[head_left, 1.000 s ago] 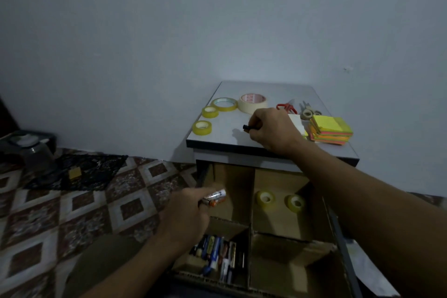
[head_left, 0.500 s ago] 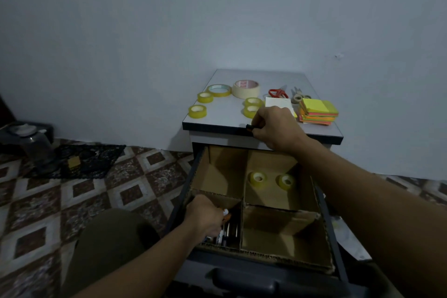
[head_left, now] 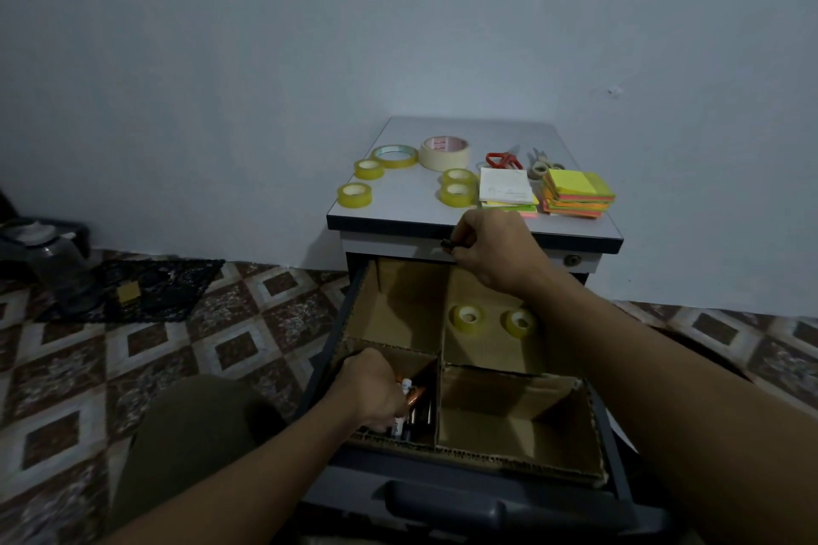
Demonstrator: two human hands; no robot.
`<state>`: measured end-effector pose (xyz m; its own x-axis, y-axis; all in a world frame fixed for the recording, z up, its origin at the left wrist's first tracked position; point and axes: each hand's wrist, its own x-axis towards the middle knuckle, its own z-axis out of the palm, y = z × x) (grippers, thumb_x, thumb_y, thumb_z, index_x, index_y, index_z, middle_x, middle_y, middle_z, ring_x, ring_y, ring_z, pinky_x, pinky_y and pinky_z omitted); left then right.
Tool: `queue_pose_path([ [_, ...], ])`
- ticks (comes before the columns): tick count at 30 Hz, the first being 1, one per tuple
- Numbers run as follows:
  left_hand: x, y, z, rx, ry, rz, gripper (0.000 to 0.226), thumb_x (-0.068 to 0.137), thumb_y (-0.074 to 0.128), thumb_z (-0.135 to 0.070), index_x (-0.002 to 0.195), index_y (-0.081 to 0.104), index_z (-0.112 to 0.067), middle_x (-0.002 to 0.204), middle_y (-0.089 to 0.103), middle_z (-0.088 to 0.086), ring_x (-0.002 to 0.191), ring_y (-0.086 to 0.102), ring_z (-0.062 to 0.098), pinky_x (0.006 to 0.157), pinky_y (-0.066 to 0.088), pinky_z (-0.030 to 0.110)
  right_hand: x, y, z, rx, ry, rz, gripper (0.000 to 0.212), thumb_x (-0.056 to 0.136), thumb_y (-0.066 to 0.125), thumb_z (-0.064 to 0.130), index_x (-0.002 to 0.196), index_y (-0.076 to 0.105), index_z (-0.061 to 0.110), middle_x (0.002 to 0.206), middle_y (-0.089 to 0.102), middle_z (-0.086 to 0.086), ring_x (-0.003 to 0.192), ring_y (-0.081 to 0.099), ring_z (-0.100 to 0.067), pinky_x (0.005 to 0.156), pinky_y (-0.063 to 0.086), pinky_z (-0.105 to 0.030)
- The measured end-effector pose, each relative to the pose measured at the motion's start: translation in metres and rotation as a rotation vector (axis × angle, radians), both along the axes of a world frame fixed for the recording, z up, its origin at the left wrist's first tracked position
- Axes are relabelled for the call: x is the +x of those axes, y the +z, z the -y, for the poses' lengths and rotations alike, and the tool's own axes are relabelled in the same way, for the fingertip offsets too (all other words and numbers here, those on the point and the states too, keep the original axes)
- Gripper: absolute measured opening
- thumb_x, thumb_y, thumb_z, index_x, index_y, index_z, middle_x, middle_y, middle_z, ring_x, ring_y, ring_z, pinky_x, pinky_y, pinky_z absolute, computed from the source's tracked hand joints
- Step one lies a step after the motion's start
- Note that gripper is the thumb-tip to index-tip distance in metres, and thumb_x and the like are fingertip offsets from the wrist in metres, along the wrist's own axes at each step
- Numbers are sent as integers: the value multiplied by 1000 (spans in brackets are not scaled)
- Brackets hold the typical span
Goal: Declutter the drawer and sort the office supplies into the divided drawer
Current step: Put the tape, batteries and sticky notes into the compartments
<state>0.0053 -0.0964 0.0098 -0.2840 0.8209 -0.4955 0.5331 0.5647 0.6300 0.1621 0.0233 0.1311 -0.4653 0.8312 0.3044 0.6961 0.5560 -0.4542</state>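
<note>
A: Cardboard — brown, corrugated, cut into four compartments inside the dark drawer (head_left: 617,451). Near-left compartment (head_left: 420,367): left hand (head_left: 372,389) down in it, fingers closed round an orange-and-white marker (head_left: 409,396), among other dark pens.

B: And lying which way?

A: Long axis roughly front to back, near end hidden in the fist, tip pointing toward the far wall of the compartment. Just a short lowering needed, by the look of it.

B: Right hand (head_left: 491,250)?

A: Up at the front edge of the cabinet top (head_left: 575,235), curled shut on something small and dark (head_left: 447,243) — possibly a marker cap or pen end, too dim to say. Far from the pen compartment; left hand clearly the nearer one.

B: Elsewhere in the drawer?

A: Two small yellow tape rolls (head_left: 467,316) on edge in the far-right compartment. Far-left and near-right bare.

B: Still waiting on top?

A: Glossy yellow tape rolls (head_left: 354,195), a wide cream roll (head_left: 445,153), red-handled scissors (head_left: 502,159), a second pair beside them, a white pad (head_left: 504,186), and a stack of neon sticky notes (head_left: 577,192). Smooth grey laminate under all of it — plenty left to sort.
</note>
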Motion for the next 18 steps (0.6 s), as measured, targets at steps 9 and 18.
queue_pose_path([
  [9, -12, 12, 8, 86, -191, -207, 39, 68, 88, -35, 77, 70, -2, 78, 72, 6, 72, 68, 18, 65, 58, 31, -6, -10, 14, -81, 9, -90, 19, 88, 65, 9, 85, 56, 25, 93, 64, 1, 89, 63, -18, 74, 57, -35],
  [18, -8, 4, 5, 97, -144, -267, 28, 74, 87, -25, 68, 64, -10, 76, 69, 5, 73, 69, 20, 68, 62, 34, -3, -17, 25, -358, 22, -208, 24, 95, 54, 2, 94, 73, 17, 96, 68, 2, 83, 59, -7, 69, 49, -22],
])
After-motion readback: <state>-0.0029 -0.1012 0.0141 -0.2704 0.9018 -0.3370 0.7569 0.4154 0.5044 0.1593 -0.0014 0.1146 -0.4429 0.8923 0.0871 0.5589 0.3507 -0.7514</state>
